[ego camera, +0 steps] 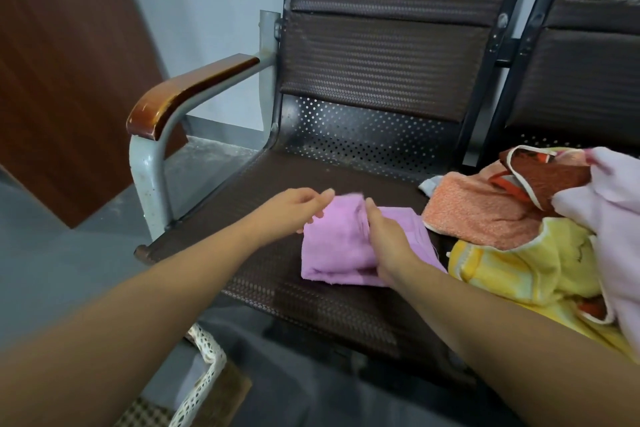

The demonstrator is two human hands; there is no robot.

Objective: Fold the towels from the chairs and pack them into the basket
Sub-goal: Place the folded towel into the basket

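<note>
A small purple towel (337, 246) lies partly folded on the dark perforated chair seat (277, 288). My right hand (388, 239) presses down on its middle, fingers flat along a fold. My left hand (298, 206) hovers at the towel's far left corner with thumb and fingers loosely curled; its fingertips touch or nearly touch the raised edge. A heap of unfolded towels sits to the right: an orange one (478, 215), a yellow one (526, 267), a brown one with white trim (550, 177) and a pale pink one (609, 204). A lace-trimmed basket (204, 371) shows at the bottom left.
The chair has a wooden-topped metal armrest (180, 94) on the left and a padded backrest (388, 45) behind. A second seat (588, 80) adjoins on the right. A brown wooden panel (62, 62) stands at the far left on grey floor.
</note>
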